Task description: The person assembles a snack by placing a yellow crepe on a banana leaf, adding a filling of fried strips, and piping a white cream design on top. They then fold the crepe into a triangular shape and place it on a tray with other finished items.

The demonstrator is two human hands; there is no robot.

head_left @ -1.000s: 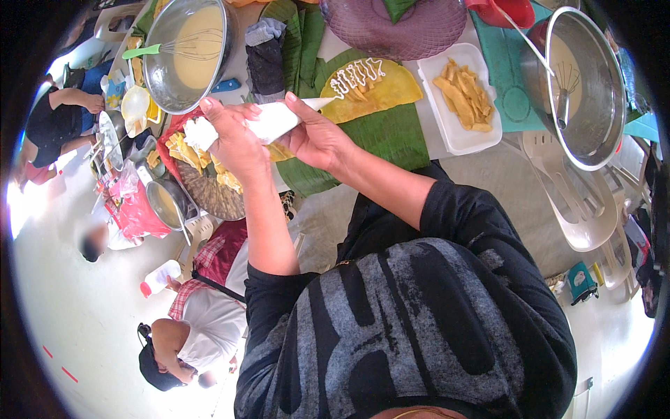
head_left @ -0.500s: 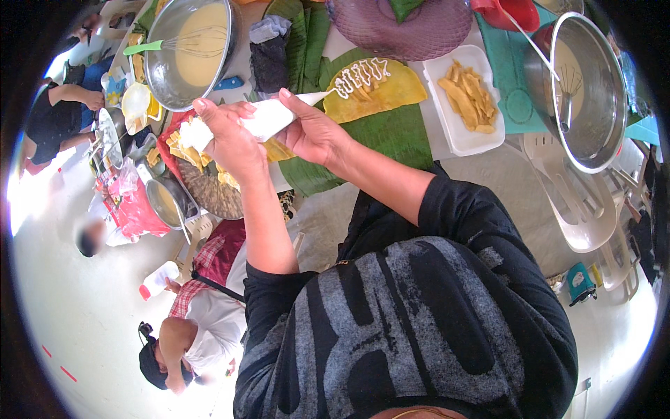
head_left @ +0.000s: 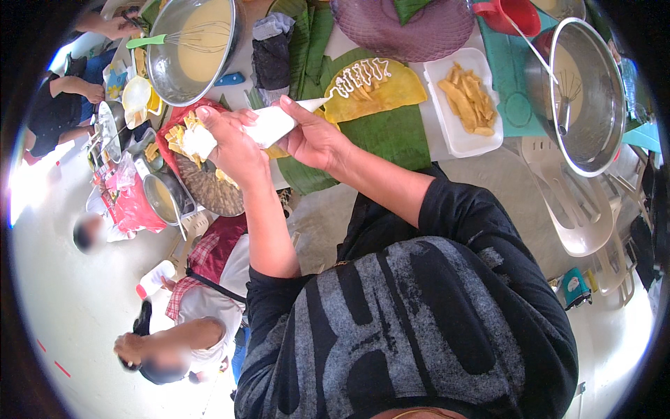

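A white piping bag [head_left: 271, 126] is held between both hands over the table. My left hand [head_left: 234, 148] grips its full, wide end, and my right hand [head_left: 312, 136] is wrapped round it nearer the pointed tip. That tip points right, at the left edge of a folded yellow crepe [head_left: 408, 89]. White zigzag lines of cream [head_left: 359, 75] cross the crepe's upper part, with orange-yellow strips beside them. Under the crepe lies a green banana leaf [head_left: 391, 140]. A white foam tray [head_left: 453, 140] of similar yellow strips [head_left: 466, 98] stands to the right.
Steel bowls of pale batter with whisks stand at the far left [head_left: 233, 52] and right [head_left: 614, 105]. A purple glass plate [head_left: 401, 35] and red cup [head_left: 504, 15] sit at the back. White plastic chairs [head_left: 583, 234] are at right; another person [head_left: 195, 335] is at lower left.
The bag's tip has drawn slightly left and down, off the cream lines. At lower left, the other person's arm and cap have moved.
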